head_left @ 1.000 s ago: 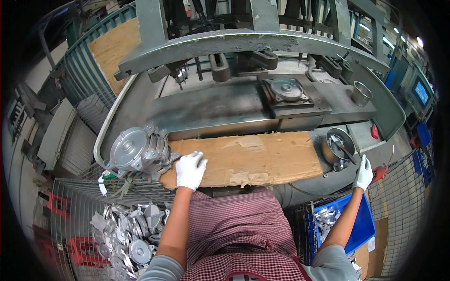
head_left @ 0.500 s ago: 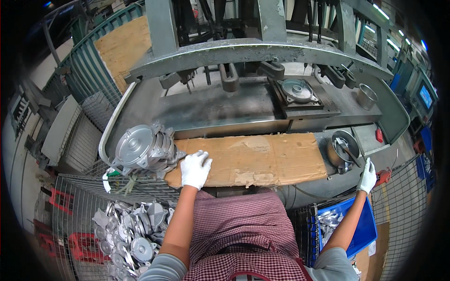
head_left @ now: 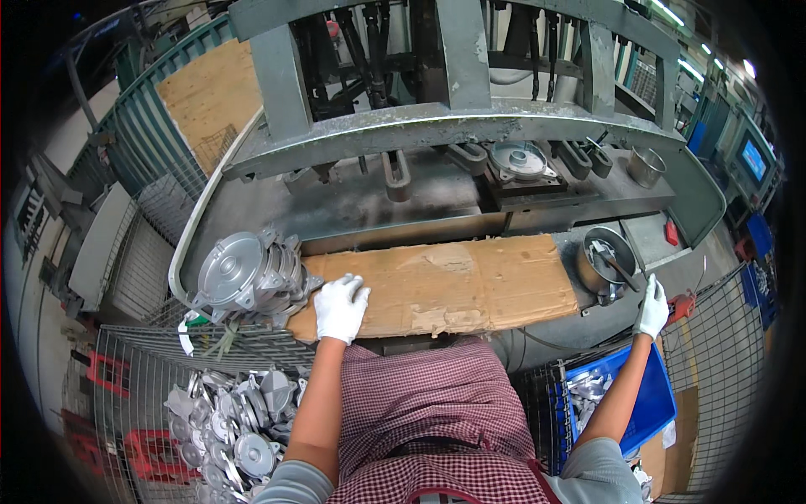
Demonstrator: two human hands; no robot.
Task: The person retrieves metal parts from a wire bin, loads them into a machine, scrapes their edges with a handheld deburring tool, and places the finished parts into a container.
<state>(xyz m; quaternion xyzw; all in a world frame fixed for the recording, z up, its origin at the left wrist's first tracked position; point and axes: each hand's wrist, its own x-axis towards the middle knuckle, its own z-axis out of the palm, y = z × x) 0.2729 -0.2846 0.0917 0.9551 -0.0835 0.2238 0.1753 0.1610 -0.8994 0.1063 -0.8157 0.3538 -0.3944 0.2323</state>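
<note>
My left hand (head_left: 341, 309), in a white glove, rests on the near left part of a worn cardboard sheet (head_left: 495, 281). Its fingers lie loosely spread with nothing in them. Just left of it stands a stack of round silver metal castings (head_left: 233, 267) with lugs. My right hand (head_left: 651, 311), also gloved, is at the right edge of the bench with fingers stretched out and holds nothing visible. Nearby stands a metal pot (head_left: 589, 270) with a dark-handled tool (head_left: 621, 273) and small pieces inside. Another casting (head_left: 520, 160) sits on a fixture at the back right, partly behind a clamp arm.
A heavy grey machine crossbeam (head_left: 403, 128) with hanging clamp arms spans the far bench. Wire baskets with loose castings (head_left: 252, 445) stand below left. Below right is a blue bin (head_left: 651, 395). A metal cup (head_left: 646, 167) and a red object (head_left: 671, 233) lie at right.
The machine crossbeam and its clamp arms have come down closer to the bench and the fixture's casting. Both hands stay in nearly the same places, and the view has shifted slightly.
</note>
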